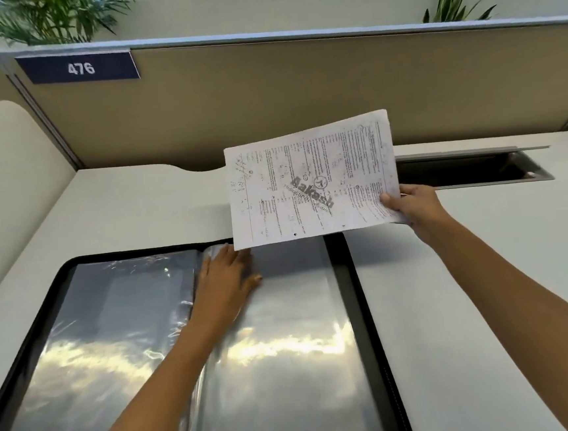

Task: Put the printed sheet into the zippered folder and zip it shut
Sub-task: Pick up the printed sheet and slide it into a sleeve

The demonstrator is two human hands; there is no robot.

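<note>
Printed sheet held in the air above the far edge of the open zippered folder, gripped only at its lower right corner by the right hand, whose fingers pinch the paper between thumb on top and the rest beneath. The sheet is thin, light and limp; held by one corner it keeps a slight bow and would likely sag or crease if pushed edge-first, so a second hold on the opposite edge would probably steady it for sliding in. The left hand lies flat on the folder near its centre fold, fingers pressed together and extended over a clear plastic sleeve, apparently holding the glossy, slippery sleeve still or feeling for its opening; whether the sleeve mouth is parted cannot be told. The folder lies spread open on the pale counter, its dark zipper border unzipped. Beyond stand a partition panel with a number plate and a cable slot in the counter.
</note>
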